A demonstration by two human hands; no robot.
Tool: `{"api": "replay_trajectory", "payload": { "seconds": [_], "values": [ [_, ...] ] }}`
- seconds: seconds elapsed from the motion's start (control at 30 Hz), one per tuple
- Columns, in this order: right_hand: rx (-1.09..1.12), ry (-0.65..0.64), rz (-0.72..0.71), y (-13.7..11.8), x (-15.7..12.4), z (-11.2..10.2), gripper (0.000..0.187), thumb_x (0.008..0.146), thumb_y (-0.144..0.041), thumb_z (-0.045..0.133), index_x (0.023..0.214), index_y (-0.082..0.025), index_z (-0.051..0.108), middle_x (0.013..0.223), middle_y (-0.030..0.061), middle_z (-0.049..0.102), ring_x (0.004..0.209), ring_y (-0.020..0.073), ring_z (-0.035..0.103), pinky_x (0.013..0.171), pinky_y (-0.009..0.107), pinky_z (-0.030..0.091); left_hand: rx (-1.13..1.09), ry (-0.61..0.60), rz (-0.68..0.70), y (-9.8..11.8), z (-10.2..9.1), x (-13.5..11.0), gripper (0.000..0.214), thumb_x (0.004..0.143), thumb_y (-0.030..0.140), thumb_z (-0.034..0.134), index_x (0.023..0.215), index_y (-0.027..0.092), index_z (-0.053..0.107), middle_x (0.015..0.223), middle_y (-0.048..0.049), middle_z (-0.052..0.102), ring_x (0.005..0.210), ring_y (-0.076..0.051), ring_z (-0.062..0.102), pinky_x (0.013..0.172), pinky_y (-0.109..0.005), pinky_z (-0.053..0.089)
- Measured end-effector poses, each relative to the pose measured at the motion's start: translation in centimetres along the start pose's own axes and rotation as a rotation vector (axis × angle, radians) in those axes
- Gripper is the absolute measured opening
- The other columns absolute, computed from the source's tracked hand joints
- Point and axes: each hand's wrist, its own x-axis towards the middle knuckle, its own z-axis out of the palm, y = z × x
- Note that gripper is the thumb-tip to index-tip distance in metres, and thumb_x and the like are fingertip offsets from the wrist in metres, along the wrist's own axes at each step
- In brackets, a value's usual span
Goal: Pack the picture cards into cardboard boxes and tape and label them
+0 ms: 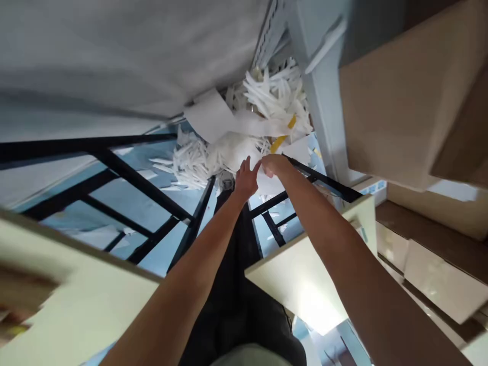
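Both arms stretch forward and down toward a heap of white paper strips [278,91] on the floor. My left hand [246,179] has its fingers apart, over pale paper at the near side of the heap. Close beside it, my right hand [275,165] is closed with the fingers curled under; what they hold, if anything, is hidden. A large white sheet [211,116] lies across the heap beyond the hands. A yellow strip [280,144] shows just past my right hand. More white strips [190,160] spill to the left.
Black metal frames stand on the left [141,183] and right [324,178]. Pale boards lie at the left [95,284] and right [305,274]. Cardboard boxes [396,101] rise on the right beside a grey cabinet [320,86]. A grey wall [114,56] is on the left.
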Motion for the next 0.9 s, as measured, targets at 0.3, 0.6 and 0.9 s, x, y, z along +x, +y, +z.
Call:
{"api": "replay_trajectory", "payload": {
  "seconds": [0.3, 0.6, 0.9],
  "values": [
    [-0.042, 0.129, -0.082, -3.1, -21.5, -2.5, 0.042, 0.091, -0.003, 0.076, 0.131, -0.013, 0.084, 0.120, 0.0201, 0.088, 0.118, 0.0339, 0.086, 0.100, 0.035, 0.065, 0.020, 0.122, 0.267, 7.5, -11.0, -12.2, 0.083, 0.091, 0.010, 0.069, 0.172, 0.020, 0.052, 0.193, -0.0209, 0.021, 0.180, -0.037, 0.024, 0.142, -0.057, 0.034],
    [0.028, 0.437, -0.085, -2.3, -38.3, -1.0, 0.034, 0.107, -0.007, 0.057, 0.133, -0.017, 0.077, 0.140, 0.0193, 0.081, 0.131, 0.0329, 0.077, 0.097, 0.036, 0.057, 0.098, 0.206, 0.314, 11.8, -21.2, -22.7, 0.016, 0.110, 0.033, 0.063, 0.119, 0.024, 0.074, 0.167, -0.0135, 0.064, 0.163, -0.031, 0.053, 0.137, -0.049, 0.042],
    [0.063, 0.738, -0.037, -2.7, -51.6, 0.4, 0.029, 0.113, -0.009, 0.052, 0.129, -0.017, 0.075, 0.126, 0.0150, 0.080, 0.116, 0.0282, 0.076, 0.093, 0.035, 0.050, -0.074, 0.371, 0.489, 16.2, -27.8, -32.6, 0.022, 0.108, 0.039, 0.066, 0.095, 0.022, 0.071, 0.097, -0.0075, 0.080, 0.094, -0.023, 0.077, 0.090, -0.031, 0.060]
  ]
}}
